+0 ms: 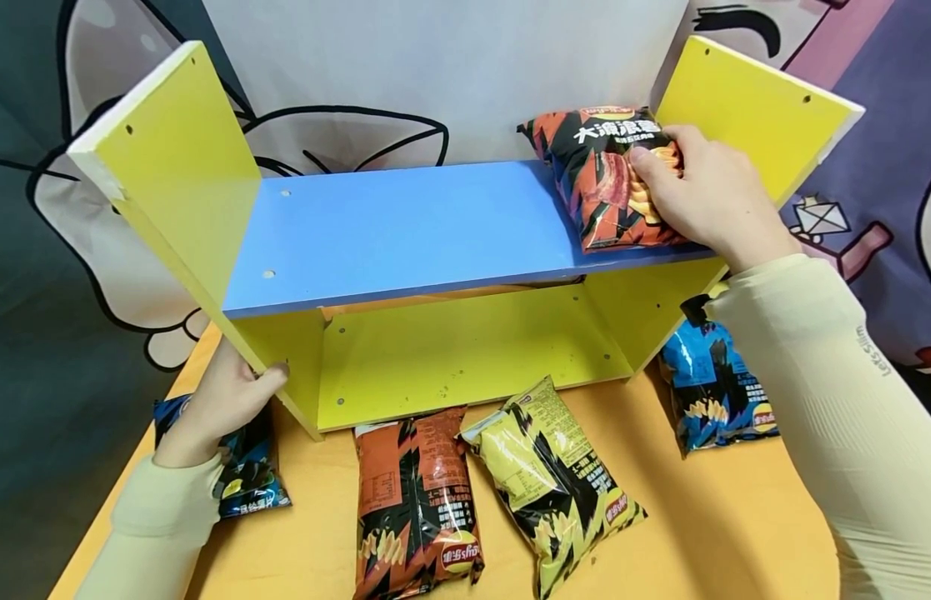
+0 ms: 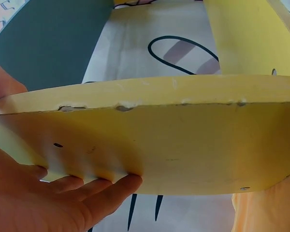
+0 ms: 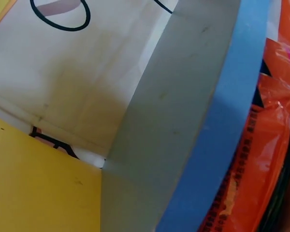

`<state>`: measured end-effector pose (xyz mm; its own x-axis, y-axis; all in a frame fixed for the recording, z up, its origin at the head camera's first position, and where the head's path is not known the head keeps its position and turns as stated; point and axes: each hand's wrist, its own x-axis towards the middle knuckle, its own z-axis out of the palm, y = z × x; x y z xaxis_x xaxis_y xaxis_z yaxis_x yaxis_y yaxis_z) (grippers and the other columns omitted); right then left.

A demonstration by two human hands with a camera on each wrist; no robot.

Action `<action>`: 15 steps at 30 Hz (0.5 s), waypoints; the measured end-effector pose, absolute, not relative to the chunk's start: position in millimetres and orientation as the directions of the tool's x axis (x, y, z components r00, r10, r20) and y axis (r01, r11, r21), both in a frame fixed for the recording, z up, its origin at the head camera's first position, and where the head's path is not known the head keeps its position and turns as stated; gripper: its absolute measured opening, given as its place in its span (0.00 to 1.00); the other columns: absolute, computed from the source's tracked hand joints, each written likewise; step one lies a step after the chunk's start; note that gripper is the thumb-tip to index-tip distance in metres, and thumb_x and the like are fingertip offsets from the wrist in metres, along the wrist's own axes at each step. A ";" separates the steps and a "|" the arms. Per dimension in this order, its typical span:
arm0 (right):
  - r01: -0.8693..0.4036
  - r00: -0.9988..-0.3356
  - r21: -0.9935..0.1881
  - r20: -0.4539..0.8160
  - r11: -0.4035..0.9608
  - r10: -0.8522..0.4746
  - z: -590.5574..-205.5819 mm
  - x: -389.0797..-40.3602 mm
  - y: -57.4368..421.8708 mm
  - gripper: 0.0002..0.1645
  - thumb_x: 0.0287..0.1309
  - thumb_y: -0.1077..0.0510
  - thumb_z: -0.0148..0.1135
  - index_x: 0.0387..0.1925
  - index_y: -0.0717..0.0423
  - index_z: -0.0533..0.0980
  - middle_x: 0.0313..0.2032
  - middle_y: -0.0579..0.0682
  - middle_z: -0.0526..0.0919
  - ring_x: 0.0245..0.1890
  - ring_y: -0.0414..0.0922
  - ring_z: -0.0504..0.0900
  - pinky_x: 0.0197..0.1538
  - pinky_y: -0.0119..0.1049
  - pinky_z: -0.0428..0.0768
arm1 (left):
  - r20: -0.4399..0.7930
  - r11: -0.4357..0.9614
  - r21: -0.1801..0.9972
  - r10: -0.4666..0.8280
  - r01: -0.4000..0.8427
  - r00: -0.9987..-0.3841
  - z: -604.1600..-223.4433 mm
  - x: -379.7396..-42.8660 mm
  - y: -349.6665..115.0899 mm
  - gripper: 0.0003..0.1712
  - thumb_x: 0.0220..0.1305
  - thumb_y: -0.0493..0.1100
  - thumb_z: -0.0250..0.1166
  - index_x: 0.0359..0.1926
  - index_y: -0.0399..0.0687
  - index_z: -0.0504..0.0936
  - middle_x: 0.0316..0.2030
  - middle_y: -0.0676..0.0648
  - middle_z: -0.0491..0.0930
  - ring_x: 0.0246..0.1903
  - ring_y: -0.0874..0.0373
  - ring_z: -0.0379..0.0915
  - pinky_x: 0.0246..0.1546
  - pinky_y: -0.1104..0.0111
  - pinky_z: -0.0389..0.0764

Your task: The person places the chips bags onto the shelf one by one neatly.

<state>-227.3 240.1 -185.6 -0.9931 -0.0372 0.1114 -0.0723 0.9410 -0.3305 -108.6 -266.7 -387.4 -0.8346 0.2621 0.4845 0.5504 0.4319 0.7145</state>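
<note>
My right hand [image 1: 716, 187] holds an orange-and-black bag of chips [image 1: 608, 200] at its right side, thumb across the front. The bag stands at the right end of the blue shelf board [image 1: 405, 233], and its orange edge also shows past the board in the right wrist view. Low on the yellow side panel [image 1: 187, 167], my left hand [image 1: 228, 400] grips the edge. In the left wrist view the left thumb lies on one face of that panel and the fingers [image 2: 113, 191] press the other.
On the table [image 1: 660, 533] before the rack lie another orange chip bag [image 1: 420, 508] and a yellow chip bag [image 1: 551, 483]. A dark blue bag [image 1: 251, 467] lies beneath my left arm, a bright blue bag [image 1: 713, 375] right of the rack. Behind hangs a printed cloth [image 1: 450, 75].
</note>
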 end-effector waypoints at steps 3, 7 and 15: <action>-0.074 -0.993 -0.330 0.111 0.941 -0.039 -185.1 -227.1 240.6 0.51 0.70 0.24 0.33 0.84 0.43 0.44 0.77 0.66 0.59 0.68 0.71 0.61 0.67 0.72 0.59 | 0.488 0.433 0.711 0.262 0.554 -0.832 -387.4 -108.4 -266.1 0.23 0.58 0.19 0.54 0.54 0.33 0.69 0.31 0.51 0.67 0.26 0.60 0.66 0.29 0.68 0.68; -0.077 -0.992 -0.328 0.116 0.942 -0.041 -184.7 -226.3 241.1 0.51 0.70 0.24 0.33 0.84 0.43 0.44 0.76 0.68 0.62 0.65 0.71 0.62 0.65 0.70 0.61 | 0.488 0.432 0.712 0.260 0.553 -0.833 -386.7 -108.4 -265.1 0.22 0.58 0.19 0.54 0.53 0.33 0.69 0.31 0.51 0.66 0.26 0.59 0.66 0.30 0.68 0.67; -0.081 -0.992 -0.329 0.122 0.941 -0.042 -184.8 -225.3 241.4 0.50 0.70 0.24 0.34 0.84 0.43 0.44 0.74 0.68 0.64 0.64 0.70 0.63 0.63 0.69 0.62 | 0.491 0.439 0.709 0.254 0.552 -0.833 -385.6 -108.0 -263.8 0.18 0.57 0.19 0.54 0.47 0.33 0.68 0.28 0.51 0.62 0.23 0.59 0.63 0.29 0.67 0.65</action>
<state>-225.3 241.4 -184.8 -0.9917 -0.0425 0.1216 -0.0806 0.9410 -0.3286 -108.0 -263.8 -385.6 -0.8333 0.2541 0.4910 0.5517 0.4389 0.7093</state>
